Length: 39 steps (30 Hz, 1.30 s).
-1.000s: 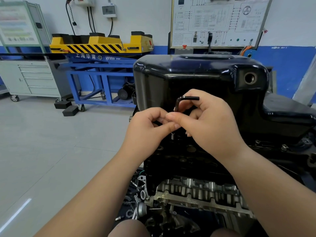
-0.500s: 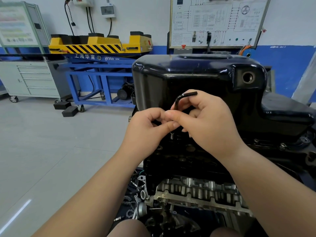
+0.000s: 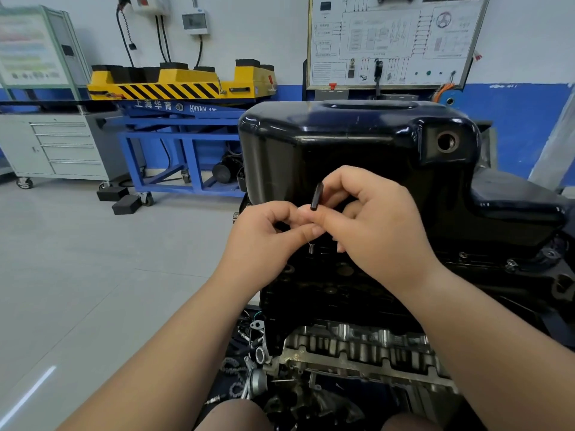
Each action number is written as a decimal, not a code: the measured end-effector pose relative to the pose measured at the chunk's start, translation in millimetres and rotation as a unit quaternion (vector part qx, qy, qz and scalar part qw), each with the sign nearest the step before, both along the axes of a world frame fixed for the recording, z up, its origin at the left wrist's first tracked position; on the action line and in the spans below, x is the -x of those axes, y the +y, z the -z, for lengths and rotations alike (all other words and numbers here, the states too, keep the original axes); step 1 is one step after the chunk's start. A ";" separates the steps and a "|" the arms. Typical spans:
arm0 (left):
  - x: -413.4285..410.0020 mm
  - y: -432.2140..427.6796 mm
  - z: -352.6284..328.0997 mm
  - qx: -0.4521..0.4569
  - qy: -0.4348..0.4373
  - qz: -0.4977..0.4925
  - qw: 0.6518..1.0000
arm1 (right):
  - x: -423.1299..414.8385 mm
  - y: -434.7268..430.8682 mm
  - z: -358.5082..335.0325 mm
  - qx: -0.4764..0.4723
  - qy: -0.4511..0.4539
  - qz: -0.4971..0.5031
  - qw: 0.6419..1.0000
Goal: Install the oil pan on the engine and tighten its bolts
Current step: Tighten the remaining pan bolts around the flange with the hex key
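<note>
Black key (image 3: pixel 316 196), gripped by the right hand (image 3: pixel 379 225) and pinched lower down by the left hand (image 3: pixel 264 241) at frame centre, had swung its short arm toward the camera, so a bolt (image 3: pixel 310 248) was probably tightening the pan (image 3: pixel 357 141) seated on the engine (image 3: pixel 357 343).

Both hands (image 3: pixel 317 231) pinching black hex key (image 3: pixel 317 196), glossy oil pan (image 3: pixel 357 141) on engine (image 3: pixel 357 346)

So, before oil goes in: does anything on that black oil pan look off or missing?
Yes: the round drain hole at the upper right corner of the glossy black metal oil pan looks open, with no plug showing. Otherwise no dents or spills are visible.
</note>
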<state>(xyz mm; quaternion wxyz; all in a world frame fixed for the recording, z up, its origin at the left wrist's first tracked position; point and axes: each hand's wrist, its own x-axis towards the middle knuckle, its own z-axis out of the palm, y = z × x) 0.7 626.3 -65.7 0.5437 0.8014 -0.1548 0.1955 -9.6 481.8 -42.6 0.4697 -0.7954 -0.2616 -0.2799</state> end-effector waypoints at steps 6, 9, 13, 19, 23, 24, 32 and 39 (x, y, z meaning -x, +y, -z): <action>-0.3 3.5 -2.7 -0.023 0.005 0.015 1.000 | 1.7 -3.3 -2.9 0.005 0.030 -0.061 0.998; -0.1 0.8 -0.1 -0.013 0.000 0.014 1.000 | 0.2 -0.9 -3.0 -0.022 0.015 -0.037 0.999; -0.7 -1.1 1.9 -0.002 -0.023 -0.005 1.000 | 0.1 2.6 0.4 -0.015 -0.001 -0.007 1.000; -0.8 2.5 -1.1 0.000 0.005 0.027 1.000 | 1.3 -1.3 -0.2 0.008 0.039 -0.084 0.996; 0.6 0.6 0.4 0.011 0.001 0.021 1.000 | -0.5 0.2 -0.9 -0.023 0.026 -0.059 0.998; 1.7 -0.5 0.9 0.019 -0.003 0.012 1.000 | -0.9 1.0 -0.7 -0.028 0.019 -0.052 0.998; 0.5 2.7 1.3 0.015 0.000 0.029 0.999 | 0.7 -1.6 -2.5 0.022 0.064 -0.107 0.992; 0.3 1.6 4.7 0.021 -0.007 0.018 1.000 | 0.2 -0.4 -2.7 -0.016 0.031 -0.052 0.998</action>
